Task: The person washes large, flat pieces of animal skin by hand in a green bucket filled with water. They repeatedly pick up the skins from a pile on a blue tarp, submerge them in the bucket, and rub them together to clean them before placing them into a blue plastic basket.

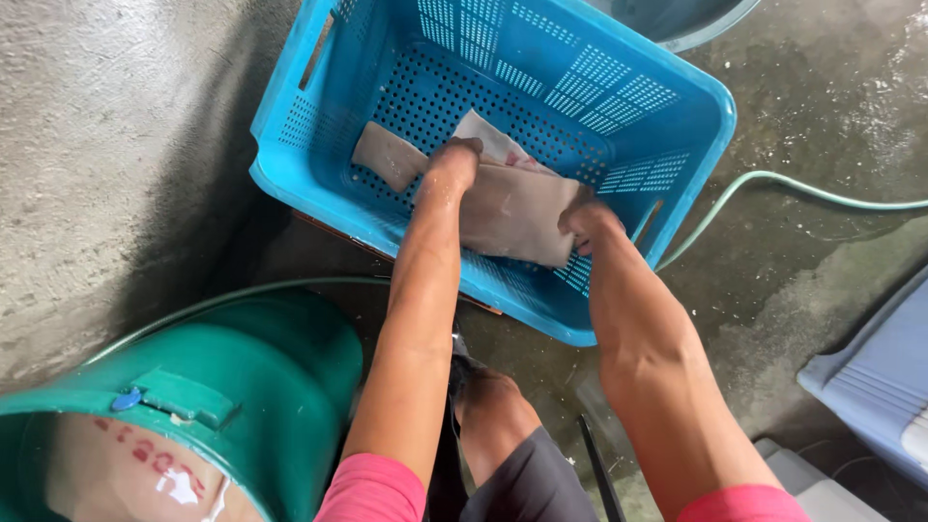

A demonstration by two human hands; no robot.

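A blue perforated plastic crate (619, 106) stands on the wet concrete floor. Inside it lie pale brownish-grey slabs that look like pieces of skin or meat. My left hand (452, 159) and my right hand (585, 220) both grip the largest slab (512, 213) at its left and right ends, holding it low in the crate. A smaller slab (387, 155) lies flat on the crate's bottom to the left. A whitish-pink piece (493, 140) shows behind the big slab.
A green plastic barrel (242, 377) with pale contents stands at lower left. A thin green hose (773, 184) runs across the floor at right. A grey-blue plastic object (875, 377) sits at the right edge. A round tub rim (677, 24) shows beyond the crate.
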